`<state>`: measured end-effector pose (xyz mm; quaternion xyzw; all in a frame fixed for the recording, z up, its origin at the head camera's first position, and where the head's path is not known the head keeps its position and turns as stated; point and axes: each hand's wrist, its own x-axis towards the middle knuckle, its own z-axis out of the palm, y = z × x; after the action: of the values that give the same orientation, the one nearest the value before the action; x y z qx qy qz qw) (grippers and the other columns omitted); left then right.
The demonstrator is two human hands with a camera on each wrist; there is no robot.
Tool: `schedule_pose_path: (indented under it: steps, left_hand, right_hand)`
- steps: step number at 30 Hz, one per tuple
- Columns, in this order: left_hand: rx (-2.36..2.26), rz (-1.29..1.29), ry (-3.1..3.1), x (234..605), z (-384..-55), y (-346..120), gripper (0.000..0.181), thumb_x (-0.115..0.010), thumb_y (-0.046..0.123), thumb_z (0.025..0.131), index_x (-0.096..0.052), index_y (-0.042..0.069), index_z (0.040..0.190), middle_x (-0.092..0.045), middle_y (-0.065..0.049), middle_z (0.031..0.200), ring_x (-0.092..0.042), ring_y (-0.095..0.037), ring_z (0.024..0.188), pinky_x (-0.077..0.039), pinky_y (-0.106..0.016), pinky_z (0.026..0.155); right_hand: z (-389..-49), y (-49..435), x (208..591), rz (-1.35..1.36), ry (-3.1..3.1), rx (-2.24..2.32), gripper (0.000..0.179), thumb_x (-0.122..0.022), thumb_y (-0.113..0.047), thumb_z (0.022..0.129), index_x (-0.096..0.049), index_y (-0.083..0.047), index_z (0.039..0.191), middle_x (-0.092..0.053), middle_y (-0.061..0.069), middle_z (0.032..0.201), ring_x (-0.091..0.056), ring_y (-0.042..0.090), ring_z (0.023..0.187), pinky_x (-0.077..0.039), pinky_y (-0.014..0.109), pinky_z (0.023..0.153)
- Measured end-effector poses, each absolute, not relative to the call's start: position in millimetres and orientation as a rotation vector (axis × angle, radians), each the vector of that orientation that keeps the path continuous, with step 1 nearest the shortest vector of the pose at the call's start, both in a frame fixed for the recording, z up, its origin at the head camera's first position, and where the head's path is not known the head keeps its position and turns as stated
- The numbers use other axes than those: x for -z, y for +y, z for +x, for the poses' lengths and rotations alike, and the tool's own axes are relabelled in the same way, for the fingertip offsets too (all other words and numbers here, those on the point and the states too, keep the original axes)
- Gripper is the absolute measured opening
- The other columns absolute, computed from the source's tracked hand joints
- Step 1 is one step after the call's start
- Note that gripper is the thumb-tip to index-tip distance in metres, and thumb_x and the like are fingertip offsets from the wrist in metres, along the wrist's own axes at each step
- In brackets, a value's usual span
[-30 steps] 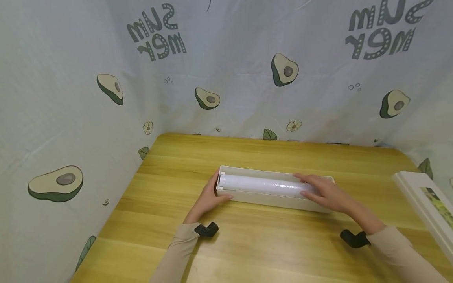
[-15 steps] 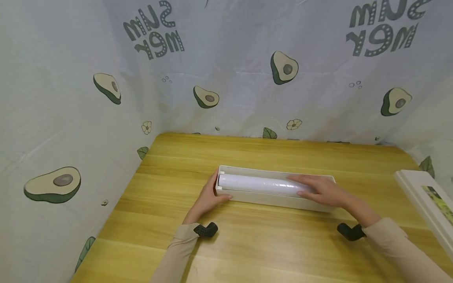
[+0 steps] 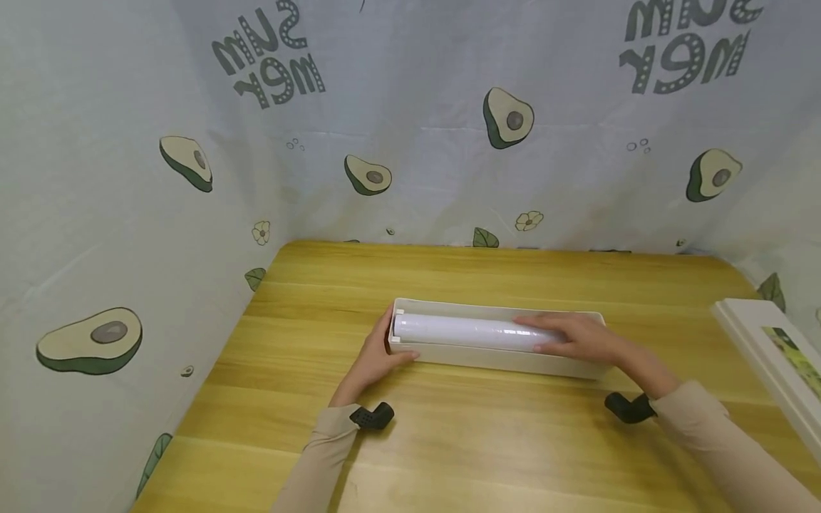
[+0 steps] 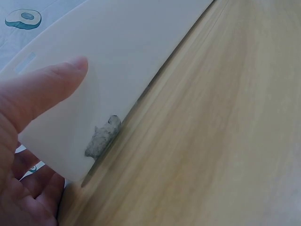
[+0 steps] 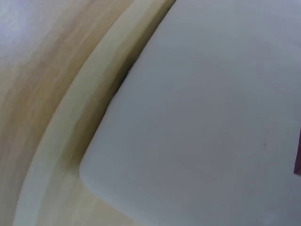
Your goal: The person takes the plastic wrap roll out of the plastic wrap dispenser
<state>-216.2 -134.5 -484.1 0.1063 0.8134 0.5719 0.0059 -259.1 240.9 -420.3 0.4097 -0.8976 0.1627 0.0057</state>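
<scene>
A long white plastic box lies lengthwise on the wooden table, its top side uncovered. Inside it is a glossy roll of cling film. My left hand grips the box's left end, thumb on the near wall and fingers round the end. In the left wrist view that thumb presses the white wall, above a grey patch at its lower edge. My right hand spans the right part of the roll, thumb on the near side, fingers on the far side. The right wrist view shows only the box's end.
At the right table edge lies a long white lid with a green and yellow label. Behind the wooden table hangs a pale curtain printed with avocados. Black wrist mounts sit at both sleeves.
My right hand has shifted slightly left along the roll. The left hand keeps its hold on the box end, and the box and lid stay put while the view drifts a little.
</scene>
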Motion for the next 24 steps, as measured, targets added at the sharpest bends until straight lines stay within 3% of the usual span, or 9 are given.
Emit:
schedule_pose_path:
  steps: [4, 10, 13, 20, 24]
  left_hand:
    - [-1.809, 0.349, 2.526, 485.8, -216.8, -135.2, 0.1, -0.078, 0.014, 0.075, -0.014, 0.016, 0.152, -0.035, -0.014, 0.148, -0.042, -0.03, 0.128, -0.036, -0.046, 0.105]
    - [-1.801, 0.349, 2.538, 485.8, -217.0, -134.8, 0.099, -0.078, 0.015, 0.075, -0.015, 0.016, 0.152, -0.035, -0.012, 0.148, -0.043, -0.028, 0.127, -0.037, -0.045, 0.105]
    - [-1.789, 0.345, 2.546, 485.7, -215.6, -134.4, 0.1, -0.079, 0.016, 0.075, -0.015, 0.016, 0.152, -0.035, -0.013, 0.149, -0.042, -0.029, 0.128, -0.036, -0.046, 0.106]
    - [-1.784, 0.34, 2.552, 487.0, -215.1, -134.6, 0.101, -0.079, 0.016, 0.074, -0.014, 0.014, 0.152, -0.035, -0.014, 0.148, -0.041, -0.029, 0.129, -0.035, -0.046, 0.107]
    - [-1.808, 0.315, 2.527, 485.2, -215.7, -134.7, 0.1, -0.079, 0.013, 0.074, -0.016, 0.018, 0.152, -0.035, -0.011, 0.148, -0.041, -0.028, 0.129, -0.034, -0.045, 0.107]
  right_hand:
    - [-258.1, 239.9, 419.7, 1.271, -2.808, -0.518, 0.05, -0.066, -0.031, 0.086, -0.052, -0.028, 0.134, -0.062, 0.005, 0.128, -0.064, 0.017, 0.103, -0.052, 0.031, 0.078]
    - [-257.1, 239.7, 420.4, 1.294, -2.733, -0.561, 0.049, -0.069, -0.027, 0.084, -0.056, -0.025, 0.131, -0.066, 0.008, 0.121, -0.055, -0.002, 0.084, -0.046, 0.021, 0.067]
    - [-254.7, 239.6, 421.0, 1.303, -2.675, -0.546, 0.05, -0.071, -0.025, 0.082, -0.057, -0.025, 0.131, -0.068, 0.01, 0.117, -0.052, -0.004, 0.077, -0.043, 0.018, 0.063]
    - [-254.1, 238.0, 423.6, 1.3, -2.486, -0.452, 0.055, -0.076, -0.026, 0.075, -0.059, -0.028, 0.127, -0.072, 0.008, 0.106, -0.031, -0.009, 0.052, -0.022, 0.009, 0.047]
    - [-255.6, 237.1, 423.3, 1.305, -2.348, -0.406, 0.055, -0.079, -0.026, 0.069, -0.064, -0.025, 0.122, -0.073, 0.005, 0.097, -0.046, -0.004, 0.054, -0.03, 0.011, 0.049]
